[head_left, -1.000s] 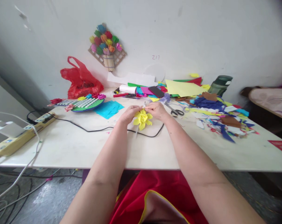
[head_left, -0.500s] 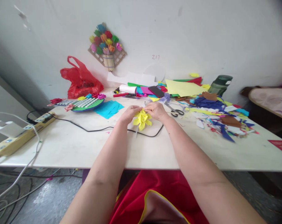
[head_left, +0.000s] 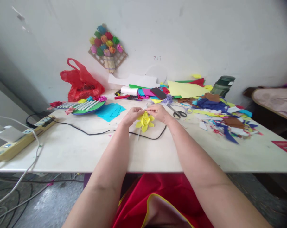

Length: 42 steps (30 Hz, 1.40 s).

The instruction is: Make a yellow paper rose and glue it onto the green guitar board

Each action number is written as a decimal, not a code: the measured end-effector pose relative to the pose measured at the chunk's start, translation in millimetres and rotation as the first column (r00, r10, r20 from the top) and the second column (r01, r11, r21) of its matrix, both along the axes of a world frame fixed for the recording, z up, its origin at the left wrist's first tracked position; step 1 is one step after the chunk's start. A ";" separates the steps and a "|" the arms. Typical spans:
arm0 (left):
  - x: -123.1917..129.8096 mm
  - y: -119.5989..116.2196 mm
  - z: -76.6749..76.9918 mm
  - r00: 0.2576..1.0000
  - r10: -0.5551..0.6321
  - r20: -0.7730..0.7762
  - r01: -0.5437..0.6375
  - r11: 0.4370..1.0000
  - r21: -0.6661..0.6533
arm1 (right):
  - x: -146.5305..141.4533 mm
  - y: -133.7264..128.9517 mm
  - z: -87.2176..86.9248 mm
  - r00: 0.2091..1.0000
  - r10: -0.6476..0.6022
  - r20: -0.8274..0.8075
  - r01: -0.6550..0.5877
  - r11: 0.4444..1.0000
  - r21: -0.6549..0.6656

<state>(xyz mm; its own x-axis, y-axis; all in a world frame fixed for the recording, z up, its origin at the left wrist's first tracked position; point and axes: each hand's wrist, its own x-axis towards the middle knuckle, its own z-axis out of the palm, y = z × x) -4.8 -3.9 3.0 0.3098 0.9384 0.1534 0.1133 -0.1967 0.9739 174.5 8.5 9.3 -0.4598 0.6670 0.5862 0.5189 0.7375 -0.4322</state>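
Note:
A yellow paper flower (head_left: 145,122) with pointed petals is between my two hands, over the middle of the table. My left hand (head_left: 133,116) has its fingers closed on the flower's upper left side. From the other side, the fingers of my right hand (head_left: 159,112) pinch its top edge. Exactly what the fingertips press on is too small to make out. A thin whitish stick (head_left: 139,134) pokes out below the flower toward me. Scissors (head_left: 178,113) with black handles lie just right of my right hand, beside a tangle of purple yarn (head_left: 167,99).
A black cable (head_left: 105,131) crosses the table under my forearms. Paper scraps (head_left: 229,122) cover the right side, near a green bottle (head_left: 223,86). Blue paper (head_left: 110,111), a flower-trimmed green board (head_left: 93,107), a red bag (head_left: 83,85) and a power strip (head_left: 24,137) are left.
The view has shifted very slightly. Both hands stay at the yellow flower, with only tiny finger movement.

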 end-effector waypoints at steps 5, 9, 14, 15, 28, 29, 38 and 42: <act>1.2 -2.3 1.7 0.997 0.036 -0.072 -0.034 0.999 0.031 | 2.6 0.0 -0.6 0.999 0.041 -0.021 -0.044 0.989 -0.139; 0.6 -2.8 2.7 0.995 0.026 -0.100 -0.022 0.999 0.047 | 5.4 0.8 -1.6 0.998 0.056 -0.010 -0.057 0.980 -0.190; -0.1 -1.5 0.6 0.996 0.011 -0.087 -0.008 0.999 0.037 | 5.7 6.0 -3.1 0.999 0.031 0.011 -0.030 0.992 -0.123; -0.3 -0.8 -0.4 0.997 0.005 -0.075 -0.003 1.000 0.030 | 5.4 6.7 -3.3 1.000 0.023 0.014 -0.021 0.994 -0.109; -2.4 5.1 -5.5 0.998 -0.026 0.057 0.030 0.996 -0.081 | 1.0 7.4 -4.1 0.995 -0.096 0.023 0.097 0.994 -0.055; -2.3 5.5 -5.6 0.998 -0.017 0.053 0.021 0.997 -0.072 | 0.4 7.6 -4.4 0.995 -0.102 0.018 0.103 0.993 -0.050; -1.6 2.9 -3.9 0.999 0.013 -0.040 -0.012 0.999 0.037 | -1.8 5.1 -4.1 0.997 -0.077 0.001 0.077 0.997 -0.001; -0.8 1.1 -1.0 0.997 0.047 -0.063 -0.044 0.998 0.049 | -2.0 8.1 -7.1 0.997 -0.069 -0.021 0.069 0.998 -0.006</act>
